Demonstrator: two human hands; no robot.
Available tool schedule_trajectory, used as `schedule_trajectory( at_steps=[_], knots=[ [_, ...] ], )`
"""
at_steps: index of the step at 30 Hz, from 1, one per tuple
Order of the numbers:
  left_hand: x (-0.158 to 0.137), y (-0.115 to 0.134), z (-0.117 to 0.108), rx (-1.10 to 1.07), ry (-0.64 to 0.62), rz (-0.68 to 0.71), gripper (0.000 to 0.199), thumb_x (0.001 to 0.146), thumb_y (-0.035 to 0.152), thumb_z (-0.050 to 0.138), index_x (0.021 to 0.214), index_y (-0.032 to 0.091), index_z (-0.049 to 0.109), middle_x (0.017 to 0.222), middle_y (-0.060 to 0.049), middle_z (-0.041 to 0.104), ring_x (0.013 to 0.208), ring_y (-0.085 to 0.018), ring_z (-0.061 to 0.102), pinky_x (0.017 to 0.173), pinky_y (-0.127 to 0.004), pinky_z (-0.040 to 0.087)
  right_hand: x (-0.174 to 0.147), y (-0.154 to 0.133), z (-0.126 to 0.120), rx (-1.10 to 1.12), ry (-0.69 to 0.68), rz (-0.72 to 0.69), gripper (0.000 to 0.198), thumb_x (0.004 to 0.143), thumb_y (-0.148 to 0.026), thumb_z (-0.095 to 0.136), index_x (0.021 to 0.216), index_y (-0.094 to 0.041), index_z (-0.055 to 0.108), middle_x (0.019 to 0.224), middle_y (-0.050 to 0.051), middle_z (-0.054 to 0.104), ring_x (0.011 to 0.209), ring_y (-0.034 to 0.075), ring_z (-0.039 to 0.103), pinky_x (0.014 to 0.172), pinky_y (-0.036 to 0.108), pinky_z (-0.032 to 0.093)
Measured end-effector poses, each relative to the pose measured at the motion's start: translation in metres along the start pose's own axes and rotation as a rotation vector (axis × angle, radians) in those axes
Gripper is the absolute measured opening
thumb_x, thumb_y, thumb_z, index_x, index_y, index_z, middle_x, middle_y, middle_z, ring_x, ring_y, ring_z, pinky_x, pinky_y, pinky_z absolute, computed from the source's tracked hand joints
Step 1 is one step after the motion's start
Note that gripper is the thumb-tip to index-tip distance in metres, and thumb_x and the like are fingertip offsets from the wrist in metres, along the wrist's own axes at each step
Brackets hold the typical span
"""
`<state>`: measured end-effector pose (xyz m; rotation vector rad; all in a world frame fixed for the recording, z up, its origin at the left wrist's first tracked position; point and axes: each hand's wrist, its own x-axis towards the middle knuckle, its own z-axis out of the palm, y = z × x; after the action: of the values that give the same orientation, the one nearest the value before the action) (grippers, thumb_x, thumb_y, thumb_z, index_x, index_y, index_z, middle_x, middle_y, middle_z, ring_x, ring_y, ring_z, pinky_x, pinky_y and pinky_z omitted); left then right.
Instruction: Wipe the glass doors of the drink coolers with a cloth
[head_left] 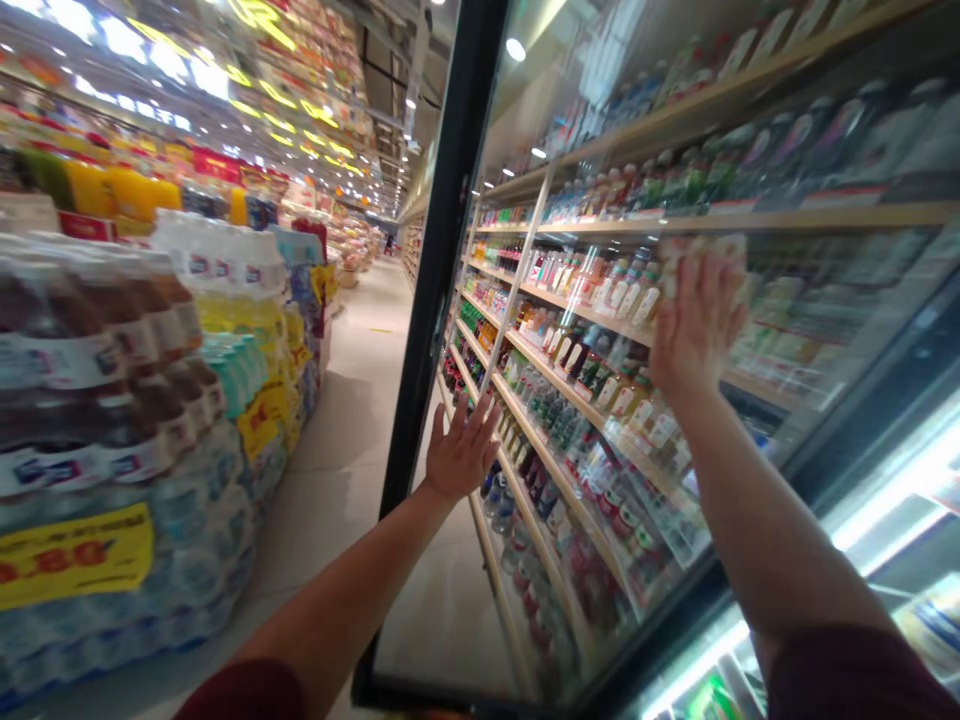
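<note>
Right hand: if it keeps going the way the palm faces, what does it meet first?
The glass door. The right hand looks pressed flat on it already, with the shelved bottles behind; exact contact is hard to confirm.

Wooden shelves (750,222) carry rows of bottles (600,290); floor (360,400) bears stacked bottle packs (112,420).

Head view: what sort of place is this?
Most likely a supermarket drinks aisle. Both hands, left hand and right hand, press flat on a glass cooler door before shelved bottles; stacked bottle packs line the aisle.
</note>
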<state>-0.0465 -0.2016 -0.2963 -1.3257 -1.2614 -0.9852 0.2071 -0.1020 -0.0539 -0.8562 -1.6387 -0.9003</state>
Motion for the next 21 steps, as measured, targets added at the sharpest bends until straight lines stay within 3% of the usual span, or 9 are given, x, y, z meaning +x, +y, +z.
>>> schedule_trajectory(
  at_steps=[2,5,7,9,12,14,18,19,21],
  knots=[
    [0.0,0.0,0.001,-0.001,-0.003,-0.004,0.062,0.101,0.036,0.043,0.159,0.026,0.023,0.156,-0.007,0.041,0.153,-0.023,0.013,0.128,-0.05,0.004,0.042,0.02,-0.007,-0.002,0.039,0.184,0.059,0.106,-0.039,0.023,0.16,-0.015,0.022,0.164,0.019,0.025,0.154,0.031,0.017,0.117,0.061,0.02],
    [-0.001,0.001,0.002,0.003,-0.003,0.0,0.064,0.1,0.034,0.047,0.159,0.021,0.025,0.155,-0.011,0.042,0.153,-0.026,0.014,0.128,-0.052,0.004,0.058,0.006,-0.008,0.012,0.073,0.272,0.06,0.105,-0.04,0.022,0.159,-0.014,0.022,0.164,0.02,0.023,0.154,0.034,0.016,0.114,0.066,0.021],
    [-0.001,0.0,0.003,0.005,0.003,0.008,0.064,0.1,0.033,0.048,0.158,0.018,0.027,0.154,-0.012,0.043,0.153,-0.028,0.013,0.128,-0.053,0.005,0.042,-0.024,-0.004,0.018,0.053,0.123,0.061,0.105,-0.043,0.024,0.159,-0.015,0.024,0.165,0.017,0.024,0.154,0.034,0.016,0.116,0.065,0.019],
    [-0.001,0.0,0.005,-0.002,0.009,0.009,0.063,0.101,0.034,0.047,0.158,0.017,0.028,0.154,-0.011,0.043,0.153,-0.029,0.014,0.128,-0.053,0.005,0.02,-0.05,0.001,0.022,-0.045,-0.165,0.059,0.104,-0.043,0.033,0.158,-0.019,0.03,0.165,0.012,0.027,0.154,0.031,0.017,0.12,0.061,0.016],
    [0.0,-0.002,0.009,-0.03,0.01,0.001,0.063,0.101,0.034,0.046,0.159,0.019,0.026,0.155,-0.01,0.042,0.153,-0.028,0.015,0.128,-0.052,0.005,0.006,-0.05,0.004,0.016,-0.192,-0.469,0.056,0.103,-0.042,0.041,0.155,-0.022,0.036,0.164,0.009,0.032,0.154,0.027,0.019,0.123,0.059,0.013],
    [0.001,-0.003,0.013,-0.048,0.014,-0.001,0.065,0.101,0.034,0.047,0.159,0.02,0.024,0.155,-0.01,0.041,0.153,-0.027,0.014,0.128,-0.052,0.005,0.018,-0.026,0.004,-0.028,-0.157,-0.388,0.057,0.105,-0.046,0.032,0.156,-0.02,0.035,0.163,0.01,0.032,0.154,0.027,0.02,0.122,0.057,0.016],
    [0.001,-0.005,0.019,-0.059,-0.001,-0.011,0.066,0.101,0.035,0.046,0.16,0.022,0.021,0.157,-0.01,0.038,0.153,-0.026,0.014,0.128,-0.051,0.004,0.048,0.015,0.004,-0.142,0.039,0.072,0.069,0.102,-0.051,0.009,0.158,-0.013,0.024,0.162,0.019,0.028,0.153,0.031,0.02,0.112,0.06,0.026],
    [0.0,-0.006,0.021,-0.056,-0.012,-0.014,0.066,0.101,0.036,0.045,0.16,0.023,0.02,0.158,-0.009,0.037,0.153,-0.025,0.014,0.128,-0.051,0.004,0.049,0.016,0.004,-0.157,0.055,0.113,0.069,0.102,-0.05,0.01,0.158,-0.012,0.022,0.162,0.02,0.027,0.153,0.032,0.019,0.111,0.06,0.027],
    [0.0,-0.007,0.023,-0.047,-0.03,-0.018,0.066,0.101,0.037,0.045,0.16,0.024,0.019,0.158,-0.008,0.035,0.153,-0.025,0.014,0.128,-0.051,0.003,0.041,0.009,0.006,-0.17,0.024,0.036,0.064,0.103,-0.045,0.018,0.157,-0.01,0.026,0.162,0.021,0.027,0.153,0.03,0.019,0.111,0.059,0.027]
  ],
)
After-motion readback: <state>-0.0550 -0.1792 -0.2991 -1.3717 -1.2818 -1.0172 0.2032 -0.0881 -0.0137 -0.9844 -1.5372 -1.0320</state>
